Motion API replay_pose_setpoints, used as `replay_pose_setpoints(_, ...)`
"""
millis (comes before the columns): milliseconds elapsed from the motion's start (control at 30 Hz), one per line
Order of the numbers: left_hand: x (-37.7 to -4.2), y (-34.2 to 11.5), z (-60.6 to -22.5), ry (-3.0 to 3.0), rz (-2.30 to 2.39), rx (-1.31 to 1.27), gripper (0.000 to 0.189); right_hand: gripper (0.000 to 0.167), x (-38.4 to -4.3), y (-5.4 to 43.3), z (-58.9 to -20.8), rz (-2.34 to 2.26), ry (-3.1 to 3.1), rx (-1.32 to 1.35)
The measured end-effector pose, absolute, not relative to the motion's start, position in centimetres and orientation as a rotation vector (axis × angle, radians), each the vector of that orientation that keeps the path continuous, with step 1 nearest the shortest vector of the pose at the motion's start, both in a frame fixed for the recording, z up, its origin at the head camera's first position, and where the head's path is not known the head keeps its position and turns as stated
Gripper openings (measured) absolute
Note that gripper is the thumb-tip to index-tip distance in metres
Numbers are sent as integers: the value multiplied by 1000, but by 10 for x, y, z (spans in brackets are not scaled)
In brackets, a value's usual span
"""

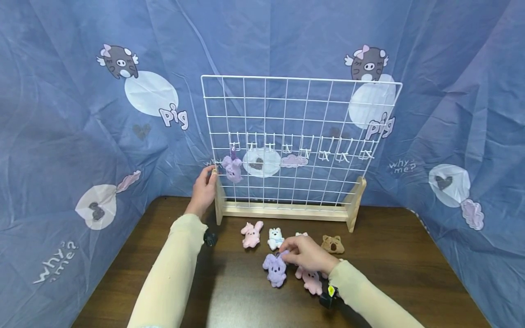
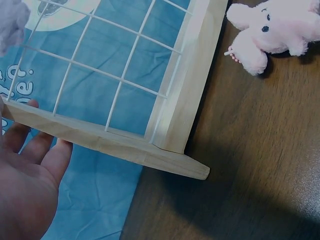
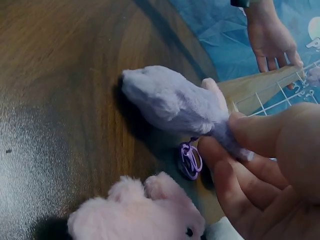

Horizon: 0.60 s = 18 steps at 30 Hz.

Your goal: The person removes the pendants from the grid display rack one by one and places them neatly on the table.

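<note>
A purple plush bunny keychain (image 1: 275,272) lies low over the table, and my right hand (image 1: 308,253) pinches it by one ear between thumb and fingers. Its purple clasp (image 3: 190,161) dangles by the fingertips in the right wrist view. My left hand (image 1: 203,191) grips the left wooden post (image 1: 219,196) of a white wire grid rack (image 1: 287,109), with several fingers behind the wood in the left wrist view. Another purple bunny keychain (image 1: 233,169) hangs from the leftmost hook of the rack.
On the brown table (image 1: 229,291) lie a pink bunny (image 1: 251,234), a white plush bear (image 1: 275,238), a brown plush bear (image 1: 332,244) and a pink plush (image 1: 312,281) partly under my right hand. Another white plush is mostly hidden. Several hooks (image 1: 325,156) line the grid.
</note>
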<state>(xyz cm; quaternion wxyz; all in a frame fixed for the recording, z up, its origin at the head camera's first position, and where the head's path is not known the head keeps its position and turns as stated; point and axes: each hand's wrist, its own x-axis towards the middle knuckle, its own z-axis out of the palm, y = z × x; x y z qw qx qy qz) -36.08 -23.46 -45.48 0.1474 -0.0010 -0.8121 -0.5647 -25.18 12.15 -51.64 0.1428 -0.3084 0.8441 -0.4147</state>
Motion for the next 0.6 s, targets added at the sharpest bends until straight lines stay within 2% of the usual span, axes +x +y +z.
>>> replay_pose_setpoints(600, -360, -233, -453, -2345, -1610, 23, 37, 13, -250, 120, -518, -1076, 2499, -957)
